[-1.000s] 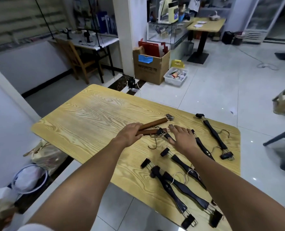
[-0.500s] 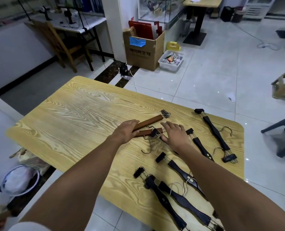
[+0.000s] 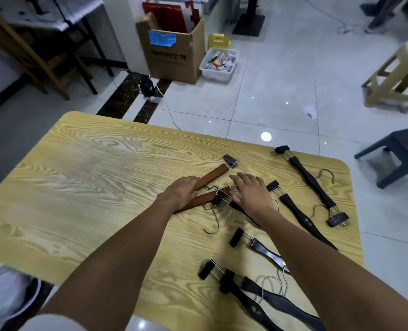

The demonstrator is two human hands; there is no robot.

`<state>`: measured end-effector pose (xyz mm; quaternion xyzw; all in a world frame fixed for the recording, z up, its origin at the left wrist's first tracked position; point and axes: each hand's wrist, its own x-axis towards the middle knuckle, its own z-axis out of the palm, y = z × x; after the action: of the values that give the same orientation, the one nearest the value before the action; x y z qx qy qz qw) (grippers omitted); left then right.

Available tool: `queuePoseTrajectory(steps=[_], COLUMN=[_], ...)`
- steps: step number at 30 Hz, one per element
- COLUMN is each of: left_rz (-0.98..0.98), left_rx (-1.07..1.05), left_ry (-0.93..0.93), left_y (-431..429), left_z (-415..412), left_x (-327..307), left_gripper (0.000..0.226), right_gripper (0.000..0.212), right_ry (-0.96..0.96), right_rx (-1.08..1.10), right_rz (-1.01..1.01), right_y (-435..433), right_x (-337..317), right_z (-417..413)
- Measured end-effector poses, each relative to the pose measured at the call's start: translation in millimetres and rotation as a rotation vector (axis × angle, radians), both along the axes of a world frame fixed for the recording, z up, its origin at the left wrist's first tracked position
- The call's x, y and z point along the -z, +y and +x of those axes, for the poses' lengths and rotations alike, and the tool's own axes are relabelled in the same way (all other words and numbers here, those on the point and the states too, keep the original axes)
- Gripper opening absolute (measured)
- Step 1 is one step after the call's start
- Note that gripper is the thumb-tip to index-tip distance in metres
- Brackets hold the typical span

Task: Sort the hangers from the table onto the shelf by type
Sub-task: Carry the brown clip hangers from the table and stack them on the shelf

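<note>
Mid-frame on the table (image 3: 79, 187), two brown wooden clip hangers (image 3: 212, 175) lie with their long axes running lower left to upper right. The left hand (image 3: 181, 193) curls around their lower-left ends. The right hand (image 3: 253, 194), fingers straight, rests just right of them. Further right lie black hangers (image 3: 310, 177).

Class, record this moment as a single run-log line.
left hand: grips brown hangers | right hand: flat, fingers straight | black hangers: lying on table | shelf: not in view
</note>
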<state>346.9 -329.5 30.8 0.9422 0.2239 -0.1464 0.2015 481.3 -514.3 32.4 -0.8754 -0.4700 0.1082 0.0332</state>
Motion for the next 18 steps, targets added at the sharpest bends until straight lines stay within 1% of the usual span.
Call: queuePoseTrajectory(steps=[6, 11, 13, 18], left_rz=[-0.034, -0.066, -0.096, -0.119], left_rx=[0.108, 0.132, 0.142, 0.133], left_ry=[0.008, 0.004, 0.019, 0.041], left_y=[22, 30, 29, 27], left_z=[16, 33, 37, 43], left_x=[25, 33, 38, 53], left_gripper=[0.045, 0.046, 0.051, 0.073], right_gripper=[0.052, 0.05, 0.049, 0.044], right_ry=[0.007, 0.007, 0.007, -0.026], right_rx=[0.05, 0.068, 0.092, 0.122], right_rz=[-0.006, -0.005, 0.02, 0.077], right_y=[11, 17, 18, 17], right_x=[12, 17, 19, 23], right_z=[0, 2, 3, 3])
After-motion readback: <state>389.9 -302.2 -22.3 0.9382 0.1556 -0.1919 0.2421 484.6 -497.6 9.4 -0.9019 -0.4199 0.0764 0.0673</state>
